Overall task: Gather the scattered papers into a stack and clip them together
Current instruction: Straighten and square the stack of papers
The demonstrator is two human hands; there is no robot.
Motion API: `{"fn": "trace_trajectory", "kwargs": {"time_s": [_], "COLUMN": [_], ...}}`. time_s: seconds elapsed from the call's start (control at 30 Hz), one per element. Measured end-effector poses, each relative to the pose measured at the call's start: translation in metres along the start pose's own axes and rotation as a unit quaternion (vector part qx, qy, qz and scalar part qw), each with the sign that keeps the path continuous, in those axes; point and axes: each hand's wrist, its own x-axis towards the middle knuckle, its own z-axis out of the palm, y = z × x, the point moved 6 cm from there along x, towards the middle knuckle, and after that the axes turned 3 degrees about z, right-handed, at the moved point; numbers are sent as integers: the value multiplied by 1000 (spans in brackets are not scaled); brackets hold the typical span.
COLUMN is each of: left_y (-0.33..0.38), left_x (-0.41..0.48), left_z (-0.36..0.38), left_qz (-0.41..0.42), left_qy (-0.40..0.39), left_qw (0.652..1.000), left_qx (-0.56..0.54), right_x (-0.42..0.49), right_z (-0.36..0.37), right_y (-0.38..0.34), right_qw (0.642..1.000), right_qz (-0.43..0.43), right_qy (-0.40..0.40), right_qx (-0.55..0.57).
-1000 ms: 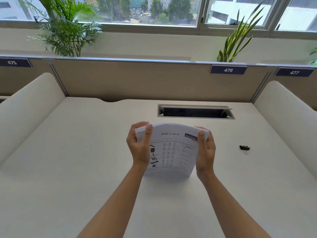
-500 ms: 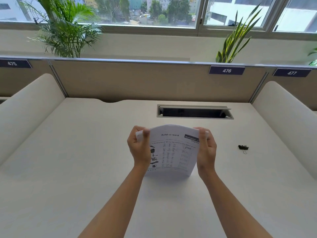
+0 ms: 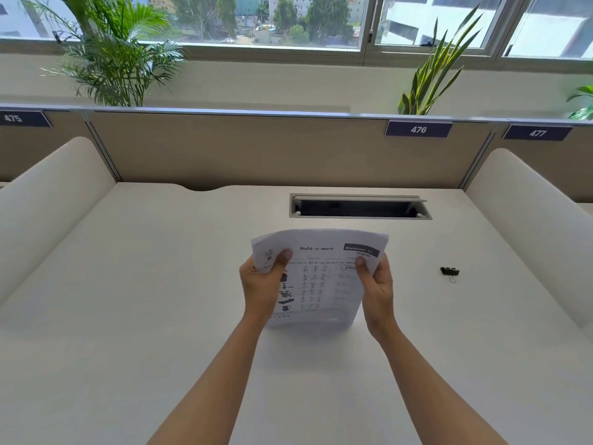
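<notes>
A stack of white worksheets (image 3: 321, 277), the top one headed "Build-a-word", stands on its lower edge on the white desk (image 3: 160, 316) at the middle. My left hand (image 3: 264, 285) grips its left side with the thumb on the front. On the right side my right hand (image 3: 375, 287) holds it the same way. The top of the stack bows toward me. A small black binder clip (image 3: 450, 272) lies on the desk to the right, well apart from both hands.
A rectangular cable slot (image 3: 359, 207) opens in the desk just behind the papers. Padded white side dividers (image 3: 48, 200) flank the desk, and a beige back panel (image 3: 256, 149) with number tags closes the far side. Plants stand behind it.
Both hands slid lower on the sheets' sides, so more of the top shows above my thumbs. The sheets still stand on the desk.
</notes>
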Motion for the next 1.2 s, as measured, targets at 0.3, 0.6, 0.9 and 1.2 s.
{"fn": "trace_trajectory", "kwargs": {"time_s": [0.3,0.6,0.9,1.2], "left_y": [-19,-22,-38,-37], "left_x": [-17,-13,-10,-9], "left_z": [-11,-7,0,6], "left_qz": [21,27,-9,-8], "left_qy": [38,49,11,0], "left_qw": [999,998,1000,1000], "left_qx": [-22,27,18,22], "right_x": [-10,-5,-7,-4], "right_z": [-7,-5,-12,-16], "right_y": [12,12,22,27], "right_qw": [999,995,994,995], "right_qz": [-4,1,15,9], "right_qy": [36,72,61,59], "right_qx": [-15,-70,-85,-81]}}
